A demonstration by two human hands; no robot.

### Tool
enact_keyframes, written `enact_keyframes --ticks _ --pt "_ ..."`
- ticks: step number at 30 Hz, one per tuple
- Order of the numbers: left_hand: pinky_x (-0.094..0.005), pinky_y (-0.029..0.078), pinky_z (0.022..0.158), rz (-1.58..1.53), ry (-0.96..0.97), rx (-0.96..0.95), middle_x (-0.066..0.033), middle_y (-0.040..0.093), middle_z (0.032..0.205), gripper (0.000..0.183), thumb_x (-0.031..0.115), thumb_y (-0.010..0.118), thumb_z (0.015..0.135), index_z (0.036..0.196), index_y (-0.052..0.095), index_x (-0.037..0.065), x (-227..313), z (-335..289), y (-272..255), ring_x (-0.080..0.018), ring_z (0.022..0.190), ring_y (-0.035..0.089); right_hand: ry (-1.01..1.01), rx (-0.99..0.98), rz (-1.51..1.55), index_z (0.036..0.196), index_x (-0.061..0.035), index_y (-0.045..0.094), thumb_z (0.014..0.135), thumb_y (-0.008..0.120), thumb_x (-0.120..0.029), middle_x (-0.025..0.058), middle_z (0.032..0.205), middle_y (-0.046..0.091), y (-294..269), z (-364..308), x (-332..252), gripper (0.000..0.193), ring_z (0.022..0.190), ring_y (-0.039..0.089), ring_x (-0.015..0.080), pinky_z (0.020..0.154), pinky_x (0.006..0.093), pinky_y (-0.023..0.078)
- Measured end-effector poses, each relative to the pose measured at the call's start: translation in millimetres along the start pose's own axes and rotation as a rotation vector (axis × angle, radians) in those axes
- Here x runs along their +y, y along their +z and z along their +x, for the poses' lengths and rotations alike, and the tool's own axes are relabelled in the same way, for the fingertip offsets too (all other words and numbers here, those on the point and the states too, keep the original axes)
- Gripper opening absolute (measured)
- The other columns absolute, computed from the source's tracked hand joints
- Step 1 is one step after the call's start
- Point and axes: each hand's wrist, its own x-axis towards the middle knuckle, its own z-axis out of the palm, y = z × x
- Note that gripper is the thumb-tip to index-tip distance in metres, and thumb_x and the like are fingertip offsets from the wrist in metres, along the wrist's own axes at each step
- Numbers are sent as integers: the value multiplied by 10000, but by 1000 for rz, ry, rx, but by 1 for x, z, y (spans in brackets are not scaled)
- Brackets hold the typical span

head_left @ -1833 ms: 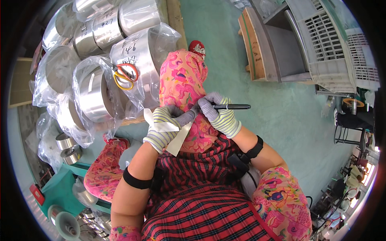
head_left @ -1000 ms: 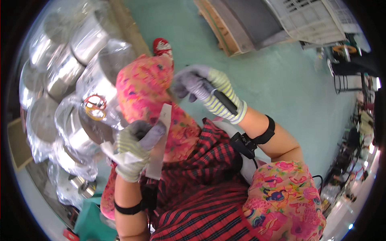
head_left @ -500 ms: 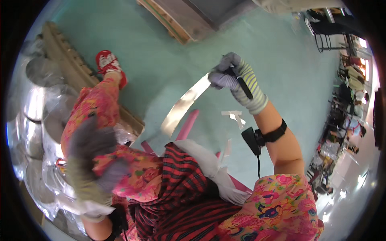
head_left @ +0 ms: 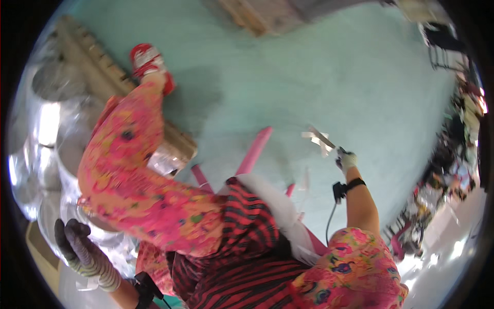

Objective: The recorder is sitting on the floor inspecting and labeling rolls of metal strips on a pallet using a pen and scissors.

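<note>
My left hand [head_left: 92, 257], in a grey glove with a striped cuff, is raised at the lower left beside shiny plastic-wrapped rolls [head_left: 49, 170]. Its fingers are stretched out, and nothing shows in them. A small whitish scrap [head_left: 87, 284] is at its wrist. Well out to the right, my gloved right hand [head_left: 346, 159] is closed at the end of a long narrow strip [head_left: 321, 136], which looks blurred. Beyond the strip, pale scraps [head_left: 326, 148] lie on the floor. The black-handled tool seen earlier in this hand cannot be made out.
Pink legs of a support [head_left: 256, 149] stick out past my striped apron [head_left: 242, 206], with white wrapping [head_left: 267, 198] alongside. A wooden pallet [head_left: 95, 56] lies at the left near my red shoe [head_left: 149, 62]. Another pallet [head_left: 247, 18] is at the top. Blurred clutter lines the right.
My right hand has moved down and away to the right with the strip, now seen nearly edge-on. My left hand has swung outward to the lower left and opened. The view has shifted.
</note>
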Motion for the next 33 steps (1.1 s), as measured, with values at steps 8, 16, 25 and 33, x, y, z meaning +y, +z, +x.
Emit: enact_keyframes --ticks 8,16,25,33 --pt "-245 427 625 -200 -310 404 -75 572 886 334 128 550 849 1147 495 -11 -38 -81 -82 -115 682 500 -226 -211 51 1038 -47 469 731 616 -568 85 734 582 19 -77 -102 623 479 513 179 439 297 444" --pt "-323 462 739 -475 -723 116 -115 619 934 352 230 616 821 1079 555 -1 -120 -221 -75 -238 817 593 -666 -592 -109 958 -7 496 718 505 -693 64 530 484 77 -311 -188 726 429 464 140 384 221 351" --pt "-262 464 724 -472 -721 -566 -92 637 862 327 240 605 838 1074 585 15 -123 -256 -60 -135 784 587 -1531 -726 314 911 -5 563 905 427 -417 14 636 486 47 -520 -187 433 570 422 81 521 210 328" --pt "-304 483 692 -457 -394 -357 -122 648 835 216 169 641 788 963 645 43 -120 -309 -82 -231 755 622 -1731 -1108 -363 852 -63 481 895 487 -231 38 564 473 110 -606 -59 173 448 468 107 448 226 381"
